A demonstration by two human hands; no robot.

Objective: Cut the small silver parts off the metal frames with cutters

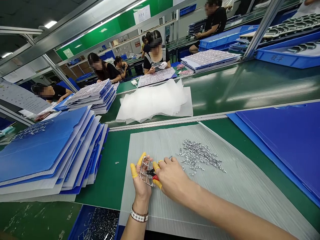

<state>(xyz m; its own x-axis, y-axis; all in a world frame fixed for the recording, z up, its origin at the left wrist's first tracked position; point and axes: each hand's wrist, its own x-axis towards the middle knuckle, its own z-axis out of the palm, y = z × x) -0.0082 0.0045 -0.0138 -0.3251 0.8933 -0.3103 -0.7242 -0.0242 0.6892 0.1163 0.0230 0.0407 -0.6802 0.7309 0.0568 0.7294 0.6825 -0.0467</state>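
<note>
In the head view my left hand (141, 183), with yellow finger cots, holds a small silver rectangular frame (143, 166) of moulded parts, like a sprue. My right hand (172, 176), also wearing yellow finger cots, is closed around red-handled cutters (155, 177). Their dark jaws reach inside the sprue frame, over my left palm; whether they touch a part I cannot make out. Both hands are above a translucent white sheet (160, 143) on the green bench. On that sheet, beyond my right hand, a pile of small silver parts (197, 155) lies spread out.
Left stands a stack of blue boards and white sheets (50, 143). Blue boards (287, 133) lie right. White foam sheets (152, 101) rest across a metal rail (170, 123). Below the bench edge, a blue bin (81, 221) contains dark frames. Several people sit opposite.
</note>
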